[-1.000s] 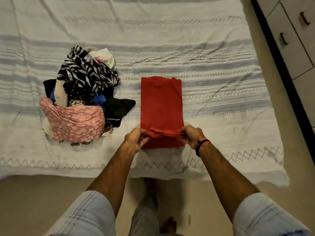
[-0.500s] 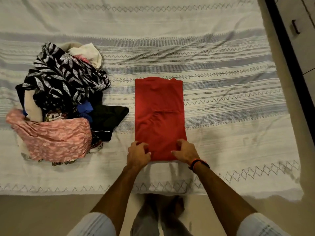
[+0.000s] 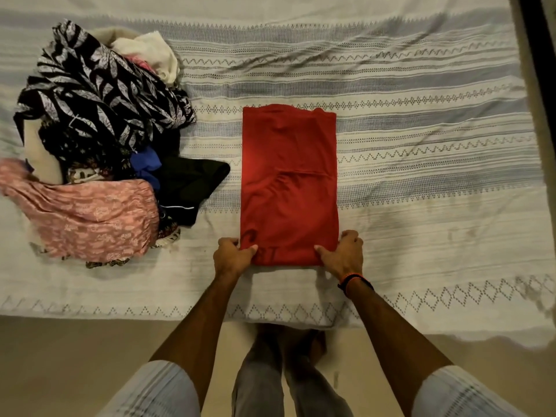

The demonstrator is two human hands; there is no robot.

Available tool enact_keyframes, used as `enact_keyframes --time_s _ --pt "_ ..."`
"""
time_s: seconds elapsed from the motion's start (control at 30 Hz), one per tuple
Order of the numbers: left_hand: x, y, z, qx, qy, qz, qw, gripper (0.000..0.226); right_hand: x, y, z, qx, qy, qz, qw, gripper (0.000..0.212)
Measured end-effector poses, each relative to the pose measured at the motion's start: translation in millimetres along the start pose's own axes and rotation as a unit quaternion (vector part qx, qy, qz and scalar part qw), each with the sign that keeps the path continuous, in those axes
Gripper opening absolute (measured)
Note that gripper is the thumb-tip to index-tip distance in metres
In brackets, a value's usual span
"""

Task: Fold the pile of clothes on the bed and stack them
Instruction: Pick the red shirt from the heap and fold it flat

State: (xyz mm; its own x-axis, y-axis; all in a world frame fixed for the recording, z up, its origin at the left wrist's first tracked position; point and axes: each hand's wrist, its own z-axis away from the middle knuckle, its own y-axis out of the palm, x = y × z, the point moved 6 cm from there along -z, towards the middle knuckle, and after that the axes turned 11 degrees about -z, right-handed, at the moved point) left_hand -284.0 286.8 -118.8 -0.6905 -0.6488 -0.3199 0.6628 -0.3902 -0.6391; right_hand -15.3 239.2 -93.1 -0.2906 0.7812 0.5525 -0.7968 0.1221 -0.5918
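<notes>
While both hands, left hand [image 3: 233, 256] and right hand [image 3: 344, 254], pinch the red shirt's [image 3: 288, 182] near corners, the next fold goes toward 12 o'clock; unfolded pile [image 3: 90, 145] waits at 9 o'clock.

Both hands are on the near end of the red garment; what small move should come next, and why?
Probably lift that near edge and fold it away over the far half. The left hand and right hand pinch its corners, and the red garment lies flat as a long strip.
</notes>
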Motion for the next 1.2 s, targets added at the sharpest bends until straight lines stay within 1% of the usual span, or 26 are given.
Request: enact_keyframes --time_s 0.03,0.13,0.17,0.23,0.3,0.33,0.4,0.43,0.47,0.53,0.6,0.67,0.77,0.93,1.0,1.1,1.13,1.2 --pt "2 2 -2 0.010 -0.003 0.009 1.000 0.052 -3 -2 -3 0.003 0.021 -0.021 1.000 0.071" --pt "7 7 -2 0.028 -0.015 0.050 0.998 0.022 -16 -7 -10 0.027 0.077 -0.072 0.994 0.064" --pt "8 8 -1 0.035 -0.020 0.073 0.997 0.020 -18 -8 -11 0.039 0.085 -0.087 0.992 0.058" --pt "11 8 2 0.047 -0.035 0.124 0.991 0.022 -20 -10 -9 0.057 0.092 -0.130 0.986 0.048" --pt "11 3 9 0.060 -0.058 0.171 0.982 0.021 -18 -14 -2 0.074 0.099 -0.178 0.976 0.043" --pt "11 1 13 0.069 -0.069 0.196 0.976 0.017 -17 -15 2 0.085 0.102 -0.196 0.972 0.043" --pt "8 -6 28 0.082 -0.076 0.228 0.967 0.013 -15 -21 12 0.105 0.101 -0.216 0.965 0.050" --pt "7 -10 34 0.082 -0.077 0.230 0.967 0.013 -17 -21 14 0.113 0.101 -0.220 0.964 0.054" --pt "7 -15 43 0.084 -0.078 0.235 0.965 0.014 -17 -24 19 0.118 0.098 -0.223 0.963 0.053" --pt "9 -23 57 0.090 -0.085 0.251 0.960 0.019 -16 -32 32 0.119 0.095 -0.225 0.962 0.039" --pt "11 -31 74 0.091 -0.091 0.262 0.956 0.022 -15 -41 46 0.115 0.101 -0.235 0.960 0.035" --pt "15 -37 92 0.096 -0.088 0.266 0.955 0.016 -16 -50 62 0.118 0.109 -0.242 0.957 0.038" --pt "22 -43 119 0.105 -0.089 0.265 0.954 0.009 -19 -63 85 0.122 0.122 -0.242 0.955 0.036" --pt "27 -50 143 0.129 -0.090 0.262 0.952 0.024 -18 -78 108 0.137 0.134 -0.263 0.946 0.032" --pt "20 -58 149 0.129 -0.082 0.275 0.949 0.024 -10 -85 112 0.137 0.126 -0.268 0.945 0.034" --pt "-2 -70 149 0.107 -0.065 0.308 0.943 0.014 9 -94 103 0.117 0.102 -0.298 0.942 0.034" --pt "-12 -74 147 0.102 -0.059 0.318 0.941 0.013 16 -96 97 0.107 0.092 -0.311 0.940 0.036" --pt "-29 -79 137 0.096 -0.044 0.330 0.938 0.014 34 -101 85 0.099 0.070 -0.327 0.937 0.037"
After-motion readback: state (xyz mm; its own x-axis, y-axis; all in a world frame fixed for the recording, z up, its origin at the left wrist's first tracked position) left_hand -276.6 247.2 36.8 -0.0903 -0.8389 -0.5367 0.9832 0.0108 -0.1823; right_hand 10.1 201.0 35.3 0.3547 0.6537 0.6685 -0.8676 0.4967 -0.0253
